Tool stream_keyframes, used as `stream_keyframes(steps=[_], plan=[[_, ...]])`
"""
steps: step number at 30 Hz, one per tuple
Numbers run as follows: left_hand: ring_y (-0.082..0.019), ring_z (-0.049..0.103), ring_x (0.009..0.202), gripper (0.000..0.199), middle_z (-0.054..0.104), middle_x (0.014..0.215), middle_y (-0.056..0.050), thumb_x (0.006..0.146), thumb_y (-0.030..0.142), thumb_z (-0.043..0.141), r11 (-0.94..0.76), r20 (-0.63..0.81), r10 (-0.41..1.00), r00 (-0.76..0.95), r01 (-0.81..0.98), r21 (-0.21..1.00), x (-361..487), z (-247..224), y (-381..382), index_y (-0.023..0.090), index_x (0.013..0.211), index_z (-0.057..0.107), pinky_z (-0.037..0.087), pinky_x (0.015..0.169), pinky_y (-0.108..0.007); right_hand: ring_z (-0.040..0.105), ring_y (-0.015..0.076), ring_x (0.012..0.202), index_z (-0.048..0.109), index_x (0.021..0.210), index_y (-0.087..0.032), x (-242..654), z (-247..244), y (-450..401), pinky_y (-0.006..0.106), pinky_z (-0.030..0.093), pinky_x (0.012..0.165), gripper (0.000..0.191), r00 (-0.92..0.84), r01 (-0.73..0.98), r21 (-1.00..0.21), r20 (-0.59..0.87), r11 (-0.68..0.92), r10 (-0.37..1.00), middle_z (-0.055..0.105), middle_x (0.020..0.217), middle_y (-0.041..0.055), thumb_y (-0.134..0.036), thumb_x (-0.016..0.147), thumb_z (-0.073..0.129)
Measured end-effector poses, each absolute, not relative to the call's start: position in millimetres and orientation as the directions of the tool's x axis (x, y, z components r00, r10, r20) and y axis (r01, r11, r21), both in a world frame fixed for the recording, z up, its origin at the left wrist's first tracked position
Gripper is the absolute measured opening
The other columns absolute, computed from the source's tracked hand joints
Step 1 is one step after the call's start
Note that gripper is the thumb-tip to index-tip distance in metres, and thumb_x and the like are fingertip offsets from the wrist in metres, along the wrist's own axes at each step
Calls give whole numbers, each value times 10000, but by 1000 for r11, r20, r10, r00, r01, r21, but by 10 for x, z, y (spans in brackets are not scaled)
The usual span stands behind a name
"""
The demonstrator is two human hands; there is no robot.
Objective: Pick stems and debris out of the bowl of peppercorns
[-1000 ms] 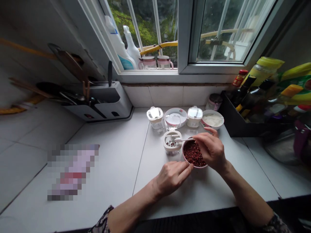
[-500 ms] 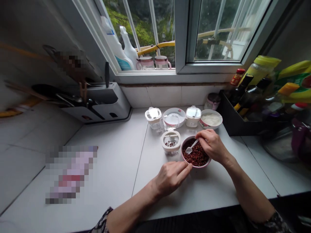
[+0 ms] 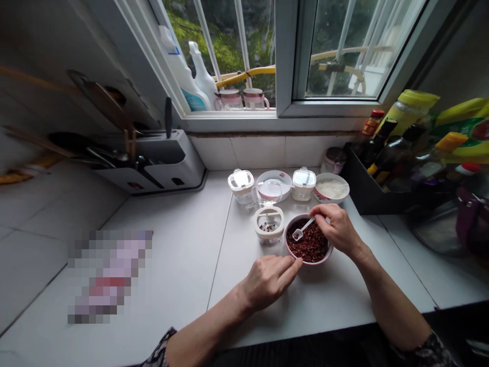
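Note:
My right hand (image 3: pixel 338 232) pinches the handle of a small white spoon (image 3: pixel 305 227) over a pink-rimmed bowl (image 3: pixel 319 262). Dark red peppercorns (image 3: pixel 311 248) fill much of that bowl, and a few bits seem to lie in the spoon's scoop. With its fingers closed on the near-left rim, my left hand (image 3: pixel 267 280) holds the bowl on the counter. Just left of the bowl stands a clear seasoning jar (image 3: pixel 269 237) with a cream collar, its clear lid (image 3: pixel 263 196) tipped back. A few peppercorns show inside it.
Behind are two lidded jars (image 3: pixel 240 184) (image 3: pixel 304 186), a flowered bowl (image 3: pixel 282 178) and a bowl of white powder (image 3: pixel 331 189). A black box (image 3: pixel 376 199) of bottles borders the right. At left stand a utensil holder (image 3: pixel 183 168) and a blurred-out packet (image 3: pixel 114 270).
My right hand has shifted slightly to the right, and the spoon's scoop has lifted a little, now showing small bits in it. My left hand stays at the bowl's rim.

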State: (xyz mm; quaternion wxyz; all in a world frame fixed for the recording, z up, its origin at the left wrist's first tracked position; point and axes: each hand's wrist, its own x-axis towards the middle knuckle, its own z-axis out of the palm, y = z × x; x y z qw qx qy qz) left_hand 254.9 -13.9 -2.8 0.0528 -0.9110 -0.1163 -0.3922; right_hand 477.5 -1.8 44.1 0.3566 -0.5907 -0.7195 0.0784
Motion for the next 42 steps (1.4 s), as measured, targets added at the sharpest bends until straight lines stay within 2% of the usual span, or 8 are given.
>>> stream_keyframes(steps=[5,15,23,28,34,37,40,42], plan=[[-113,603,570,188,673,742,-59,969,72,447,-965,729,175,662,260,-4,2552,-45,-143,70,1063,610,468,486,-203,654,211,781,666,769,-209,4769,438,-22,357,459,839,229,-52,807,-512,437,296,898,736,791,41,-113,827,467],[-118,613,574,178,672,735,-55,971,73,452,-967,726,182,663,253,12,2557,-29,-146,65,1065,603,473,496,-200,657,200,780,672,760,-204,4740,414,-14,342,449,845,234,-23,788,-555,406,267,914,739,789,41,-121,816,461],[-120,620,585,206,677,749,-72,978,80,421,-970,723,172,669,245,4,2549,-54,-140,68,1065,607,489,498,-201,584,158,578,653,733,-192,4760,408,6,271,446,596,202,94,568,-817,191,105,977,625,601,1,-199,771,455],[-124,632,591,190,683,757,-73,979,81,434,-971,728,171,664,239,10,2554,-57,-142,64,1060,605,491,494,-206,564,142,518,650,728,-178,4772,422,14,255,443,536,167,155,384,-923,71,6,985,580,553,-18,-235,724,493],[-126,626,589,191,673,748,-74,967,75,440,-970,722,174,670,242,10,2555,-60,-143,64,1052,610,492,486,-209,583,131,508,686,784,-160,4753,448,17,255,475,527,170,226,287,-957,102,34,969,647,615,3,-279,739,574],[-123,619,577,190,667,733,-68,969,73,437,-970,728,174,664,245,8,2556,-55,-142,63,1050,608,485,486,-206,652,169,582,705,868,-150,4718,457,-12,281,527,592,218,244,253,-964,152,89,958,654,580,10,-325,781,606],[-121,608,567,208,660,716,-64,977,81,416,-967,727,180,663,254,8,2557,-53,-143,68,1046,611,484,488,-200,703,207,678,711,934,-145,4641,453,-59,311,559,662,241,245,270,-949,230,162,942,639,530,8,-335,839,598],[-118,602,563,220,655,710,-62,980,87,405,-965,722,183,668,262,2,2558,-54,-144,75,1046,615,484,490,-197,699,196,651,716,958,-157,4573,432,-89,313,562,646,218,236,349,-909,319,226,918,691,611,29,-309,872,586]])
